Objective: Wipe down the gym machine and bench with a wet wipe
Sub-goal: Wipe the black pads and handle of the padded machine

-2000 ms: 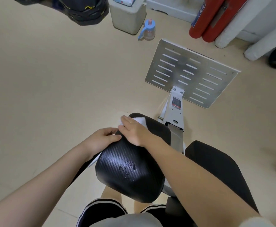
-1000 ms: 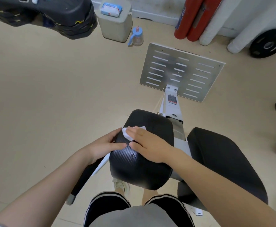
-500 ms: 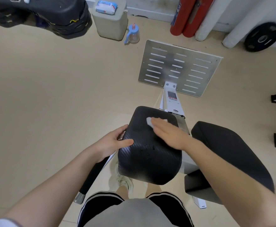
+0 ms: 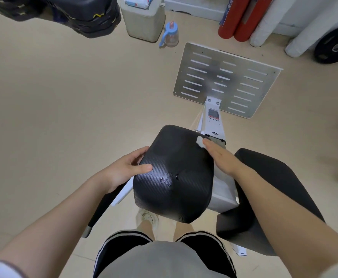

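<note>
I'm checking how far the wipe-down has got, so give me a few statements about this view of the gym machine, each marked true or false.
1. The right hand presses the wet wipe at the far right edge of the black pad. True.
2. The left hand rests flat on the floor. False: it grips the pad's left side, thumb on top.
3. Droplets sit near the pad's middle. True.
4. The slotted metal plate lies on top of the pad. False: it is on the floor beyond the pad.
5. A pack of wipes lies on the bin. True.
</note>
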### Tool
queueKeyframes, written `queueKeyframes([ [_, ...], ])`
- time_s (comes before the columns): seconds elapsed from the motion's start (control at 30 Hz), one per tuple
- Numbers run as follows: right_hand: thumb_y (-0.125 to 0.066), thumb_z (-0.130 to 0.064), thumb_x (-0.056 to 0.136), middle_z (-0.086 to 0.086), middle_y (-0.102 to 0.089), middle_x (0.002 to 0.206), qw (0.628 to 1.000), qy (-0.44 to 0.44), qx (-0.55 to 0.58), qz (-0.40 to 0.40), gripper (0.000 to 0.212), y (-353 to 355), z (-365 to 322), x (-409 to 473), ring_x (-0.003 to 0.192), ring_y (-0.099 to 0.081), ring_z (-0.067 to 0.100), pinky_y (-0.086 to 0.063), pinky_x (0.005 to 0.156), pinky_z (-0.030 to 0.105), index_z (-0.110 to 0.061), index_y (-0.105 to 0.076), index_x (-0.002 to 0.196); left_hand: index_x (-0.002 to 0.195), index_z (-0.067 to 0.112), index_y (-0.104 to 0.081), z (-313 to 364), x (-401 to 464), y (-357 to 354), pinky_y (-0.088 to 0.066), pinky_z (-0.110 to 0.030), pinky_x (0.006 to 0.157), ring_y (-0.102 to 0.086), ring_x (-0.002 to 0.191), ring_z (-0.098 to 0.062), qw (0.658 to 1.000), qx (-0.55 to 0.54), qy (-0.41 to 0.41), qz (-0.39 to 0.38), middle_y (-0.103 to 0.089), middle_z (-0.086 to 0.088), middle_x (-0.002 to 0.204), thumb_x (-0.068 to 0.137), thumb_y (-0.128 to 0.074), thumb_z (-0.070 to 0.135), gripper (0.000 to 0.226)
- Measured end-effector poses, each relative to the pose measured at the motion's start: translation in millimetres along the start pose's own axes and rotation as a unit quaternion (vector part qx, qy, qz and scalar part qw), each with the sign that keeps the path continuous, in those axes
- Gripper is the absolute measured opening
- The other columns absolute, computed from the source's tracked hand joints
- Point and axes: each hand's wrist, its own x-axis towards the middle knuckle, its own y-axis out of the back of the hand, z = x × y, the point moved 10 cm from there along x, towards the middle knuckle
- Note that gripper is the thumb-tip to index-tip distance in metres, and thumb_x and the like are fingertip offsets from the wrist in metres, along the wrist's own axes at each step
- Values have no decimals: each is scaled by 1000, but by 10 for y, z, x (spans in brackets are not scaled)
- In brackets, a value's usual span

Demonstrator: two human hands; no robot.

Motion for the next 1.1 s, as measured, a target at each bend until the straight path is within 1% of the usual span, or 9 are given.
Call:
queueKeyframes([
  [0.17, -29, -25, 102, 5, -23, 155, 998, 61, -15, 22, 47, -99, -146, -187, 144, -18, 17, -9, 114, 20, -8, -27, 145, 137, 23, -45, -98, -24, 120, -36, -39, 109, -55, 120, -13, 997, -26, 1, 76, -59, 5, 130, 53, -82, 45, 94],
  [0.3, -26, -44, 95, -11, -13, 152, 975, 198, -102, 7, 58, -371, -334, -864, 141, -7, 1, 2, 112, 9, -16, -23, 145, 124, 26, -58, -130, -81, 94, -42, -41, 105, -62, 111, -16, 993, -48, -8, 112, -67, 3, 118, 66, -72, 31, 60],
  [0.43, 2, -57, 92, -7, -13, 155, 923, 264, -280, 24, 72, -652, -469, -1258, 144, -6, 10, -9, 119, 31, -14, -18, 147, 112, 34, -64, -80, -117, 79, -42, -42, 104, -62, 110, -19, 992, -32, -11, 121, -69, 1, 115, 68, -71, 31, 44],
  [0.5, 2, -56, 94, 1, -20, 155, 914, 262, -305, 62, 73, -647, -503, -1210, 144, -15, 18, -16, 118, 36, -10, -23, 146, 107, 37, -65, -45, -128, 97, -44, -41, 103, -63, 108, -18, 991, -12, -17, 131, -69, 1, 114, 72, -68, 28, 36],
  [0.57, -2, -58, 93, 3, -19, 156, 939, 217, -253, 85, 75, -543, -524, -1061, 144, -16, 18, -8, 117, 25, -10, -20, 147, 106, 38, -65, -35, -137, 135, -47, -42, 99, -64, 105, -21, 988, 16, -19, 152, -69, -3, 113, 77, -69, 26, 32],
  [0.67, -23, -35, 100, 8, -31, 150, 975, 100, -165, 109, 50, -361, -464, -746, 138, -27, 22, -17, 113, 27, -9, -29, 143, 112, 29, -62, -15, -161, 143, -48, -42, 97, -63, 106, -26, 984, 45, -33, 171, -68, -6, 112, 82, -66, 23, 30],
  [0.83, -27, -28, 98, 11, -55, 103, 963, 81, -192, 171, 33, -428, -820, -439, 100, -50, 30, -39, 93, 43, -8, -52, 104, 123, 27, -58, -84, -254, 106, -42, -34, 103, -58, 114, -12, 988, 28, -56, 145, -65, 7, 120, 92, -51, 23, 32],
  [0.97, -18, -33, 93, 9, -56, 104, 934, 125, -270, 196, 45, -845, -1397, -343, 95, -50, 26, -37, 83, 34, -8, -53, 104, 117, 23, -63, -179, -424, 188, -40, -32, 104, -58, 117, -13, 990, -42, -58, 118, -67, 1, 119, 90, -35, 2, 44],
  [1.1, -18, -39, 84, 14, -64, 105, 923, 115, -295, 217, 60, -1274, -1670, -349, 99, -58, 31, -46, 85, 35, -1, -63, 99, 119, 12, -61, -340, -535, 227, -37, -32, 108, -55, 119, -13, 988, -139, -12, 63, -64, -3, 124, 93, -31, 14, 39],
])
